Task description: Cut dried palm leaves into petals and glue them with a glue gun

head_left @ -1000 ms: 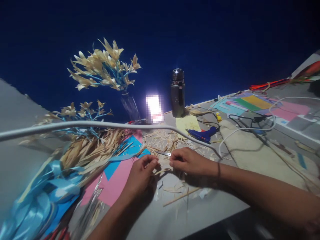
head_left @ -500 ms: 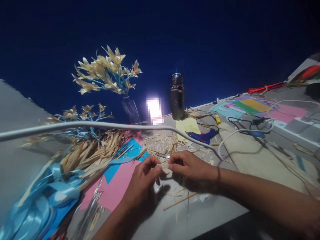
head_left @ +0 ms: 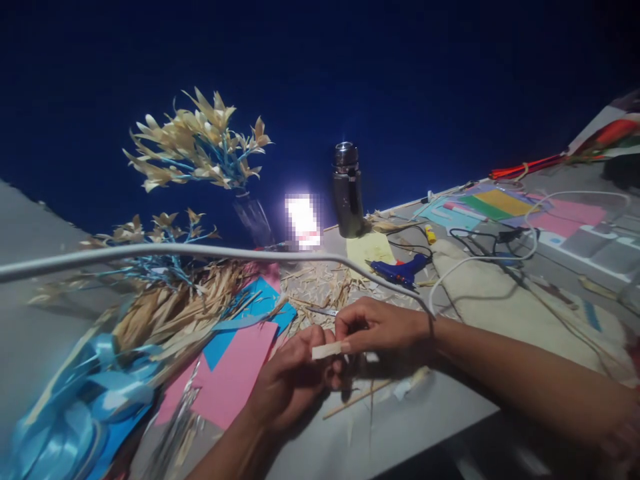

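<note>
My right hand (head_left: 380, 328) pinches a small pale strip of dried husk (head_left: 326, 350) between thumb and forefinger, just above the grey table (head_left: 400, 433). My left hand (head_left: 295, 377) sits right below it with fingers curled, its fingertips touching the strip's left end. Scissors (head_left: 323, 310) lie on the table just behind the hands, among loose husk shavings (head_left: 320, 287). A thin wooden stick (head_left: 355, 399) lies under the hands.
A white cable (head_left: 200, 251) crosses in front. Pink paper (head_left: 230, 377), blue paper (head_left: 250, 313), dried husk pile (head_left: 175, 310), blue ribbon (head_left: 85, 393) at left. Husk flower bouquet (head_left: 200, 143), steel bottle (head_left: 347, 190), blue glue gun (head_left: 400, 270), coloured sheets (head_left: 500, 203) and cords behind and right.
Both hands lifted off the table and came nearer to me. The small strip is now held up in my right fingers, with the left hand curled under it.
</note>
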`<control>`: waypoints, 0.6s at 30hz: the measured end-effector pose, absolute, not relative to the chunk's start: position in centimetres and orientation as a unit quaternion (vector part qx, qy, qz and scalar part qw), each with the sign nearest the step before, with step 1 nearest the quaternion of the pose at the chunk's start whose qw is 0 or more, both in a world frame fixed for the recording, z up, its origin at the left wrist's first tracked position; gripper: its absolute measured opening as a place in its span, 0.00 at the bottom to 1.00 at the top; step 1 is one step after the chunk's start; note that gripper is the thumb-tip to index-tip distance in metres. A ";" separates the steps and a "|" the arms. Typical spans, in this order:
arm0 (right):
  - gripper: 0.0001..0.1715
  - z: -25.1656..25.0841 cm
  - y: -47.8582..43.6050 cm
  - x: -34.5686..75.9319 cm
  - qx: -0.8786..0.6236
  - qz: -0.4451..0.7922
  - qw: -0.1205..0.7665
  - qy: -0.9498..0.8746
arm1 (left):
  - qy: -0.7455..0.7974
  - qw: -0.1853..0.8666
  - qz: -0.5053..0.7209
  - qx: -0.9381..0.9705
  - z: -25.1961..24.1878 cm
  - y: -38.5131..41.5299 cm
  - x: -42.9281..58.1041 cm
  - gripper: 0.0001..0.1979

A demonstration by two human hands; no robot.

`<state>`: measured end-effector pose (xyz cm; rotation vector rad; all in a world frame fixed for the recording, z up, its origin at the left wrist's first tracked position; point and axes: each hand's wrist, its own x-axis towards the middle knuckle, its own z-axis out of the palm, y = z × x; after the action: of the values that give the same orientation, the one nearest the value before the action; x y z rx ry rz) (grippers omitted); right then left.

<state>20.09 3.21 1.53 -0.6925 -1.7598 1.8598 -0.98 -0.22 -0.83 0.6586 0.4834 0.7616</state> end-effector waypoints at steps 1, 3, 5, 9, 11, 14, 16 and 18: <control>0.12 1.4 3.1 20.0 -0.258 0.707 0.242 -0.613 | 0.233 0.845 0.366 0.311 -0.8 -0.2 -0.9 0.19; 0.12 1.0 2.8 19.6 -0.272 0.722 0.241 -0.589 | 0.258 0.832 0.370 0.322 -0.9 -0.2 -0.8 0.24; 0.10 0.6 2.6 19.3 -0.290 0.691 0.244 -0.615 | 0.297 0.812 0.370 0.339 -1.2 -0.4 -0.6 0.22; 0.09 -0.2 2.5 19.2 -0.281 0.646 0.257 -0.662 | 0.322 0.792 0.376 0.357 -2.0 -0.9 -0.4 0.18; 0.11 -0.3 2.6 19.4 -0.243 0.668 0.237 -0.662 | 0.302 0.806 0.355 0.364 -2.3 -1.0 -0.6 0.20; 0.14 -0.2 2.6 19.8 -0.207 0.717 0.220 -0.628 | 0.248 0.848 0.320 0.342 -2.1 -0.8 -0.9 0.23; 0.17 -0.1 2.6 19.9 -0.205 0.754 0.237 -0.577 | 0.215 0.862 0.341 0.309 -1.5 -0.6 -1.1 0.22; 0.19 0.0 2.7 20.0 -0.208 0.775 0.247 -0.543 | 0.200 0.857 0.378 0.286 -0.7 -0.4 -1.2 0.19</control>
<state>19.96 2.67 0.02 -0.5675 -1.4807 2.1135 -1.15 -0.36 -0.74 0.6016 0.4212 0.7932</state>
